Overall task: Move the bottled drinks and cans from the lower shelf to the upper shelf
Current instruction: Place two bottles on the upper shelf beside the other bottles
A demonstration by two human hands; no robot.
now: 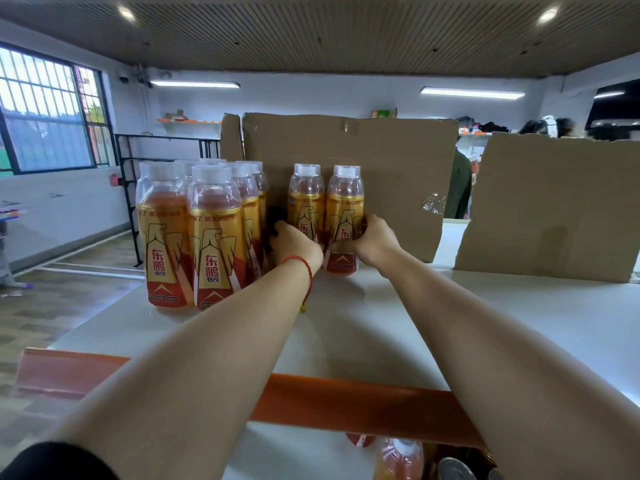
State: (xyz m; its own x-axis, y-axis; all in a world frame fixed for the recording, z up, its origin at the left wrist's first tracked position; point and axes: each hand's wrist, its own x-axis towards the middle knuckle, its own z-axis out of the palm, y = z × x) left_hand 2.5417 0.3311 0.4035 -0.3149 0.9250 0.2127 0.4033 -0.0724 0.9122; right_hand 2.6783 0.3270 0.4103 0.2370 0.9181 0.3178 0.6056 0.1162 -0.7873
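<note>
On the white upper shelf [381, 323] two yellow-and-red drink bottles stand upright side by side against a cardboard sheet. My left hand [294, 242] grips the lower part of the left bottle [306, 199]. My right hand [375, 239] grips the right bottle [344, 202]. A cluster of several identical bottles [214, 237] stands to the left on the same shelf, near its left edge. Below the orange shelf lip [346, 403], on the lower shelf, a bottle [401, 459] and a can top [455, 471] show at the bottom edge.
A large cardboard sheet [381, 161] backs the shelf, and a second sheet [554, 202] leans at the right. A black metal rack [131, 188] and a barred window [48, 112] are at the left. A person in dark clothing [459, 188] stands behind the cardboard.
</note>
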